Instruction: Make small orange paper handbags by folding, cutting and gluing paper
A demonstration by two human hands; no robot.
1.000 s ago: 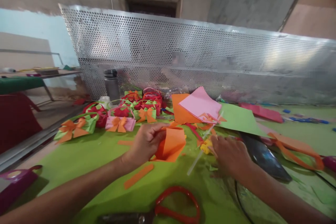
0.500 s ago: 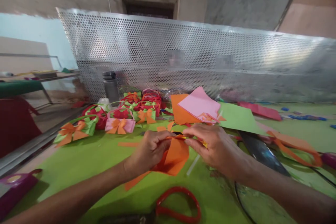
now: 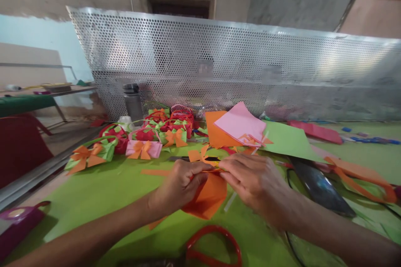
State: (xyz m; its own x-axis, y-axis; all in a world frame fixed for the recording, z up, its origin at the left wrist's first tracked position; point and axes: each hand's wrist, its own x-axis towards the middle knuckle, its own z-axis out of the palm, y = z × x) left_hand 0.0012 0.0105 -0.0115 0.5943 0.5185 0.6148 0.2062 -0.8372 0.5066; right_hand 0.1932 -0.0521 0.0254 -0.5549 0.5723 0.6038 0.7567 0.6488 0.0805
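Both hands meet at a folded orange paper (image 3: pixel 207 202), open like a pocket, held just above the green tabletop. My left hand (image 3: pixel 177 183) pinches its upper left edge between thumb and fingers. Closed on the upper right edge, my right hand (image 3: pixel 257 177) has its fingertips almost touching the left ones. Just beyond the fingers lies an orange bow-shaped paper cutout (image 3: pixel 194 155), beside a dark narrow blade-like piece. Scissors with a red handle (image 3: pixel 216 228) lie close to me. A translucent stick (image 3: pixel 230 202) is partly hidden by my right hand.
Small paper handbags with bows (image 3: pixel 143 150) stand together at the back left, near a grey bottle (image 3: pixel 133 104). Pink paper (image 3: pixel 239 123) and green paper (image 3: pixel 285 139) lie behind my hands. A phone (image 3: pixel 321 185) and cable sit right, a purple tool (image 3: pixel 21 225) left.
My right hand has moved left from a yellow item beside the translucent stick and taken hold of the orange paper's top edge. The paper has tilted and come slightly nearer.
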